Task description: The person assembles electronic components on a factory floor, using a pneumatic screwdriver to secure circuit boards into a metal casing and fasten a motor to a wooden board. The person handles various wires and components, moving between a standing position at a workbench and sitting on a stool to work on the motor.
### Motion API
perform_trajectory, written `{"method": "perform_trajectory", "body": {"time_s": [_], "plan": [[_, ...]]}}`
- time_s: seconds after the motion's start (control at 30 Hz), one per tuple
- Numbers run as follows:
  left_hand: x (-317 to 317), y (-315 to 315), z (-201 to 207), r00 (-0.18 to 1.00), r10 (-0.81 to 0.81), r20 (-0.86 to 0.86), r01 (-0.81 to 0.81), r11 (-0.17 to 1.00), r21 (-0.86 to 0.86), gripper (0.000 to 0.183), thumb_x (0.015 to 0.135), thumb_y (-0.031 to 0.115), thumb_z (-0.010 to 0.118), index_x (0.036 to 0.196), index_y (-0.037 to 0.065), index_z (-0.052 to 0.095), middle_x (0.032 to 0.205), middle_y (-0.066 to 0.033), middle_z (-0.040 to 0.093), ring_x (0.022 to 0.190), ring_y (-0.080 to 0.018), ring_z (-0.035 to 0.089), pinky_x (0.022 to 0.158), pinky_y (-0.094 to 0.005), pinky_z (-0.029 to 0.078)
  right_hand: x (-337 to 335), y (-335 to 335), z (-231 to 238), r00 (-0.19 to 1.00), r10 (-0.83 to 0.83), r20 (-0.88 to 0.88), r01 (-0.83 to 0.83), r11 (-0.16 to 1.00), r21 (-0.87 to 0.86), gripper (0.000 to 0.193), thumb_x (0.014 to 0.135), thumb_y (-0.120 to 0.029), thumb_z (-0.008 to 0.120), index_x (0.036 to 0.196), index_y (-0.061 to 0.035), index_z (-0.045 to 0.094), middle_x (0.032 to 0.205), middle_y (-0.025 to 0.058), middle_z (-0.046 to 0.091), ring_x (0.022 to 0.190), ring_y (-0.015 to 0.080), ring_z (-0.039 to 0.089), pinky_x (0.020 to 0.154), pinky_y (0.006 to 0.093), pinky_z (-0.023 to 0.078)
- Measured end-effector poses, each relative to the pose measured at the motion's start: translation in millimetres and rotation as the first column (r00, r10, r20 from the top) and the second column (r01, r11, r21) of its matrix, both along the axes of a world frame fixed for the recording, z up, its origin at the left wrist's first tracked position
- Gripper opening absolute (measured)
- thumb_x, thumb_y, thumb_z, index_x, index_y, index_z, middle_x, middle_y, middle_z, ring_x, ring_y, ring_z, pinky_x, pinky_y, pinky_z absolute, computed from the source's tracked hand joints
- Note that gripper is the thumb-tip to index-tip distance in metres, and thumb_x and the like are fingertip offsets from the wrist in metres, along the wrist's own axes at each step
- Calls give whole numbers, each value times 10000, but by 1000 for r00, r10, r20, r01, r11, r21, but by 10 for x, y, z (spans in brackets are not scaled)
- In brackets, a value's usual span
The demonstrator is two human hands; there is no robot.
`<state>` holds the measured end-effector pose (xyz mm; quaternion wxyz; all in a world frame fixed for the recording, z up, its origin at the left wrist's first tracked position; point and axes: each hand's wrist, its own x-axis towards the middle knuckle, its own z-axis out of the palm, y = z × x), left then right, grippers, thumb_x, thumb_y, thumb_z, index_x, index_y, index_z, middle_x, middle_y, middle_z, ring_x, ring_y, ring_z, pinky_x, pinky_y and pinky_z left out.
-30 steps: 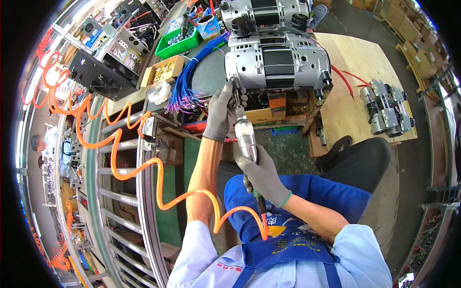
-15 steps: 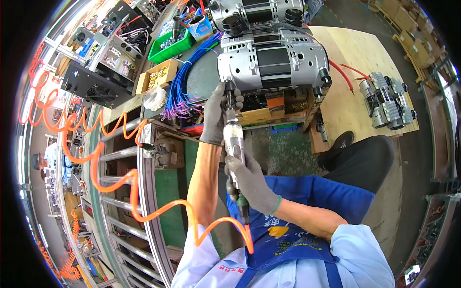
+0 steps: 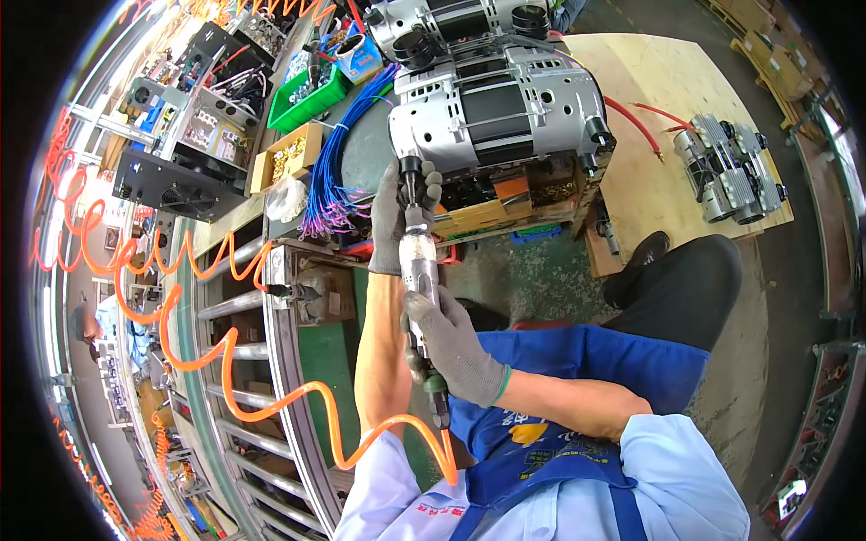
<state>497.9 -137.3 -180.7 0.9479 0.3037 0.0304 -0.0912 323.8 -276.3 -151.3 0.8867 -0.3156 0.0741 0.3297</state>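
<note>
A silver air screwdriver (image 3: 417,255) stands nearly upright in the picture, its tip at the lower left corner of a silver-and-black twin-head air pump (image 3: 496,110). My right hand (image 3: 456,350), in a grey glove, is wrapped round the driver's body. Higher up, my gloved left hand (image 3: 390,225) closes round its front end, beside a black round fitting (image 3: 410,169) on the pump. Whether the bit is seated in a screw is hidden by fitting and fingers. From the driver's green-ended tail runs an orange coiled air hose (image 3: 316,389).
Left of the pump lie a bundle of blue wires (image 3: 336,167), a green bin (image 3: 307,97) of metal parts and a carton (image 3: 287,157) of brass fittings. A roller conveyor (image 3: 248,388) runs along my left. Another pump (image 3: 729,169) rests on the plywood board (image 3: 622,81) at right.
The whole view has shifted slightly, with pump, driver and hands a little further left in the picture. Both hands keep their hold, and the driver stays at the same pump corner.
</note>
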Motion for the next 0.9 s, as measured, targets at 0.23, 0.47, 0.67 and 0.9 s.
{"method": "perform_trajectory", "body": {"time_s": [0.23, 0.47, 0.67, 0.9], "plan": [[-192, -67, 66, 985, 149, 88, -172, 890, 423, 429, 1063, 334, 413, 1077, -65, 572, 911, -146, 668, 785, -240, 681, 750, -359, 619, 36, -69, 19, 1000, 3, 18, -3, 999, 34, 254, 997, -349, 549, 1039, -106, 485, 760, 18, 523, 448, 120, 510, 360, 295, 431], [-637, 239, -414, 851, 272, 449, -523, 371, 767, 227, 998, 195, 608, 1109, 13, 530, 927, -96, 659, 735, -169, 669, 638, -291, 566, 23, -141, 71, 998, 53, 40, -54, 998, 38, 274, 1000, -369, 541, 978, -99, 494, 724, 31, 525, 462, 112, 524, 369, 275, 440], [-1103, 36, -210, 813, 162, 559, -580, 141, 802, 250, 951, 52, 618, 1174, 1, 517, 1032, -68, 610, 923, -122, 580, 852, -280, 491, 6, -59, 41, 998, -7, 64, 4, 999, 40, 291, 989, -376, 553, 1020, -93, 490, 779, 39, 535, 465, 116, 528, 369, 269, 441], [-1403, -49, -76, 796, 84, 599, -603, 24, 797, 523, 879, 113, 731, 1318, 17, 464, 1127, -134, 655, 1017, -187, 655, 898, -333, 534, -62, -56, -6, 994, 5, 106, -5, 1000, -2, 276, 983, -370, 554, 1027, -106, 488, 808, 34, 525, 506, 124, 527, 417, 278, 441]]}}
